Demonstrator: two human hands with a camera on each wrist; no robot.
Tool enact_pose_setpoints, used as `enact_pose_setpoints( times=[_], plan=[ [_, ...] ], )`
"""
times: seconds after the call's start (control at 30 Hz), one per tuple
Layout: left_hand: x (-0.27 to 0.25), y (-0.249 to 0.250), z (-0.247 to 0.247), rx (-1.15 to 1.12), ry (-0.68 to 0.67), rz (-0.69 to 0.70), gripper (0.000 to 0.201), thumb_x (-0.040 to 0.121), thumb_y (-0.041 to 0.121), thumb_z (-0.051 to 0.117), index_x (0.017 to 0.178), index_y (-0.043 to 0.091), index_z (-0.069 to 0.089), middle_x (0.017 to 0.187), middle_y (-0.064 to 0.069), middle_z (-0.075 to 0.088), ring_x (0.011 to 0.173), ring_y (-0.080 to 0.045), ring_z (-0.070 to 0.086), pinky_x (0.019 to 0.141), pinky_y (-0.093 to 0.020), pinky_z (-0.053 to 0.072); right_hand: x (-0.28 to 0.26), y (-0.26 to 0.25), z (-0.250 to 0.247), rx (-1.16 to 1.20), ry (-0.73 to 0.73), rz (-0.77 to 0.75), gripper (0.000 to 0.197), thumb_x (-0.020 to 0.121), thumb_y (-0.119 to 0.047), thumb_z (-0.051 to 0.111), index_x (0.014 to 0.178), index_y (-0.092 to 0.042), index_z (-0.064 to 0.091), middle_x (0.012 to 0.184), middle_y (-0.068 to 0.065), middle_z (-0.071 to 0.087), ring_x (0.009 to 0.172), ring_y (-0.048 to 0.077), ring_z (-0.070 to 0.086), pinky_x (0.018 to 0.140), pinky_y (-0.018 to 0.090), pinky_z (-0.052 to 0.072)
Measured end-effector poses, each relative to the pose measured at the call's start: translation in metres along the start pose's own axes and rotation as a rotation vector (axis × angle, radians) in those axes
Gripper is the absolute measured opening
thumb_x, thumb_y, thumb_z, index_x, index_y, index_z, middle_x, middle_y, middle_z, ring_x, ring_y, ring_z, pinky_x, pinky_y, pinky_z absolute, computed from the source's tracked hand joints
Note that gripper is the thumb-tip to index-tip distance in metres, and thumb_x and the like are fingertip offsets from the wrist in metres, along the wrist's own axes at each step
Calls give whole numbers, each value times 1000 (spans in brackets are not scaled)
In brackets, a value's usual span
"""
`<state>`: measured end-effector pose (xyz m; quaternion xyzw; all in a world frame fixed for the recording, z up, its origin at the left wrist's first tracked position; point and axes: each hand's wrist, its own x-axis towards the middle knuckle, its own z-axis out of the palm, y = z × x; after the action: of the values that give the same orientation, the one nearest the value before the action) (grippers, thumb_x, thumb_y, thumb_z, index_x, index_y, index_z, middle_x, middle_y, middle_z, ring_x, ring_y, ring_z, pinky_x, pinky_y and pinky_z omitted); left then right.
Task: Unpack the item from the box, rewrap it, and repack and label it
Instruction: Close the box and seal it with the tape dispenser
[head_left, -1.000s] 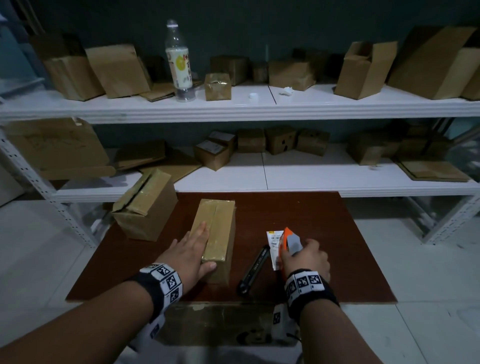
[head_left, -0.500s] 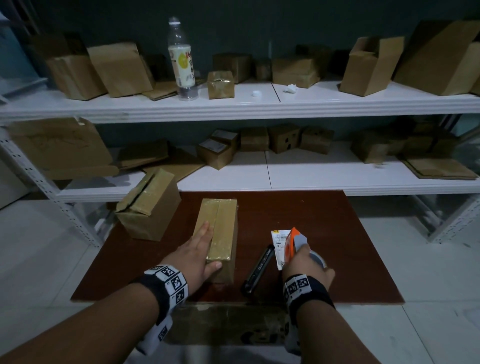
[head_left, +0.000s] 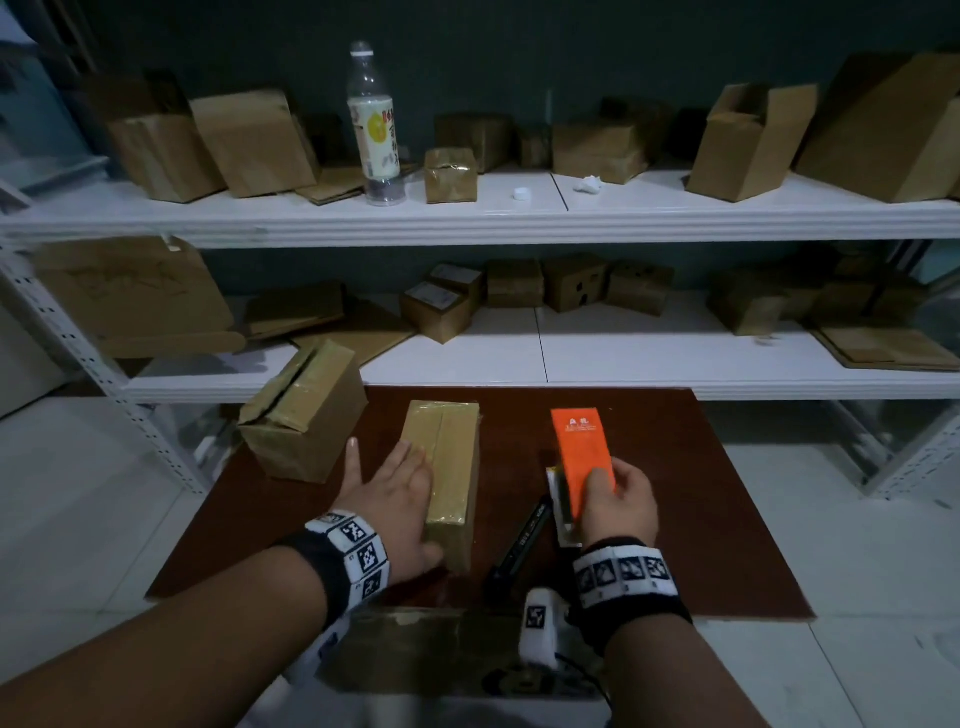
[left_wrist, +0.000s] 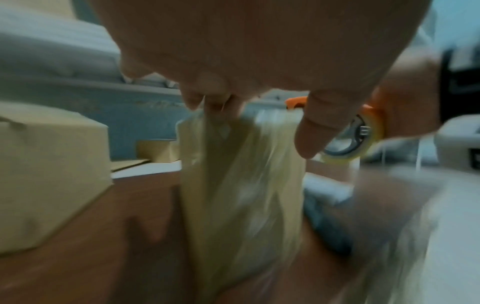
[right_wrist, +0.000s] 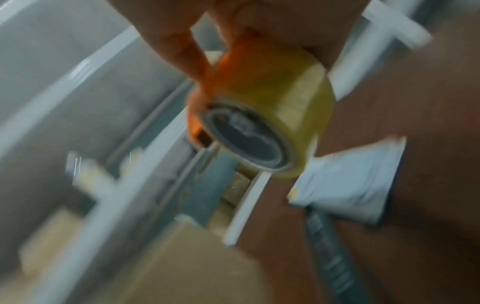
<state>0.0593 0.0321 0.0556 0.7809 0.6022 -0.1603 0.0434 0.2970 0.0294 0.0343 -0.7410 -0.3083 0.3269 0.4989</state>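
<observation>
The taped box (head_left: 448, 470) lies lengthwise at the middle of the brown tabletop (head_left: 675, 499); it looks light, stiff and tape-slick, best gripped by its long sides. The left hand (head_left: 396, 493) rests flat with straight fingers on its top, while the right hand (head_left: 618, 499), at 3 o'clock from the box, grips an orange tape dispenser (head_left: 584, 454). White shelves (head_left: 519, 218) of cartons stand at 12 o'clock in a dim room.

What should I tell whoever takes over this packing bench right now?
Left hand: open, pressing flat on the taped box lying on the brown board.
Right hand: gripping the orange tape dispenser, lifted above the board.
Label sheet and black utility knife lie between the hands.
Done: the box looks already taped.
Left: probably more taping, then the label.
</observation>
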Motion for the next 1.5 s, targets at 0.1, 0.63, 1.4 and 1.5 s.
enact_pose_setpoints(
  times=[0.1,0.63,1.4,1.5],
  plan=[
    [3,2,-22,-114,-35,-68,95,80,67,49,156,19,19,167,0,10,154,-17,-2,112,-70,-17,3,-4,-7,135,-106,13,46,94,-53,57,76,-12,68,64,1,61,55,14,52,53,26,38],
    [0,19,-51,-1764,103,-306,29,83,35,79,84,9,67,64,-9,63,52,-21,55,47,-25,38,-34,-8,3,379,-635,-170,29,77,-26,78,99,-11,65,85,11,77,73,24,73,63,35,60],
    [-24,-10,-46,-902,476,-285,25,100,35,55,78,22,60,78,0,66,78,-20,62,71,-34,44,-26,-6,-15,-74,-469,-360,24,75,-47,82,82,-27,70,86,-11,69,80,10,68,67,29,59],
    [-23,-23,-43,-985,382,-274,26,99,36,58,78,20,64,77,-3,70,77,-24,64,77,-38,50,-26,-5,-17,-102,-463,-386,23,77,-44,82,82,-25,71,84,-14,67,77,4,64,61,18,50]
  ],
)
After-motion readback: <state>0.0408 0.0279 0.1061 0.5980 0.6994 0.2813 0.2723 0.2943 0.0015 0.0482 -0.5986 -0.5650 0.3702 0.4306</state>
